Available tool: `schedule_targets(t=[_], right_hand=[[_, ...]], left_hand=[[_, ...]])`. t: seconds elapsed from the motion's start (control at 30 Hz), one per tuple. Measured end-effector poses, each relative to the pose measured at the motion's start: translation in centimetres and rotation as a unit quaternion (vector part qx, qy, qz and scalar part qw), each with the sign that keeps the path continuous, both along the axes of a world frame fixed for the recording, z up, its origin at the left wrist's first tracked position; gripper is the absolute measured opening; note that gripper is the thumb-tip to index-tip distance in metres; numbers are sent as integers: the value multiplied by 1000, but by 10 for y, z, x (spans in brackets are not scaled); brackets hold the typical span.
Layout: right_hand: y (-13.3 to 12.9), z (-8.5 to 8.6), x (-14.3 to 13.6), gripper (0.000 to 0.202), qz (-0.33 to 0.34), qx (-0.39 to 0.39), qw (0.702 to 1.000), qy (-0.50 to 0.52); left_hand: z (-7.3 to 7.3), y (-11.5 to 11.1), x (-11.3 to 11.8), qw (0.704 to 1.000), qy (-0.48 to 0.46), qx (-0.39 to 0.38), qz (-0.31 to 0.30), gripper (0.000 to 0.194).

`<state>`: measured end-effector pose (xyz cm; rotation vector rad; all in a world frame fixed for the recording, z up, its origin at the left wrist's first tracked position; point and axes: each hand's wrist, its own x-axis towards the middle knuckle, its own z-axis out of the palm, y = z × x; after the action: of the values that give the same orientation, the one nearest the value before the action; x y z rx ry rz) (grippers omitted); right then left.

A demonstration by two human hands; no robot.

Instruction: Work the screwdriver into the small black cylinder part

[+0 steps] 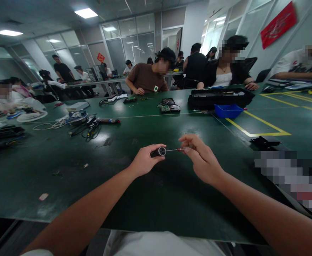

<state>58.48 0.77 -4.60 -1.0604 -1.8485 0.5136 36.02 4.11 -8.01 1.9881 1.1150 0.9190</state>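
We see the left grip point(144, 160) curled round a dark cylinder point(158, 152) mid-frame, digits clamped above and below, round end facing us. Right grip point(205, 161), right of centre, pinches a thin screwdriver point(179, 149) in its fingers, shaft pointing left at the cylinder; we can't tell whether the tip touches. Likely the left steadies the piece and the light pinch gives control. Both are above the worktop point(134, 202). Red banner point(278, 25), upper right: characters too blurred for us; no brand legible.
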Motion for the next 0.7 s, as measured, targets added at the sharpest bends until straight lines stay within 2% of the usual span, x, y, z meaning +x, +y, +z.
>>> schedule_targets(t=[0.17,0.27,0.33,0.43,0.53,0.6,0.7], right_hand=[[-5,5,-2,24,-21,-16,999,-46],[-6,4,-4,19,-26,-9,999,-24],[-3,2,-5,16,-26,-15,999,14],[7,-3,-5,20,-20,-77,989,121],[22,-9,-2,30,-6,-187,938,290],[29,-13,0,32,17,-243,916,319],[30,-16,0,26,-10,-208,920,331]], left_hand=[[0,0,0,1000,3,5,-2,43],[2,0,0,1000,-5,-4,13,43],[4,0,0,1000,-7,-9,22,43],[7,-1,0,1000,10,7,15,43],[11,-3,0,998,39,52,4,41],[12,-4,0,996,45,70,9,41],[11,-3,0,996,48,70,14,42]])
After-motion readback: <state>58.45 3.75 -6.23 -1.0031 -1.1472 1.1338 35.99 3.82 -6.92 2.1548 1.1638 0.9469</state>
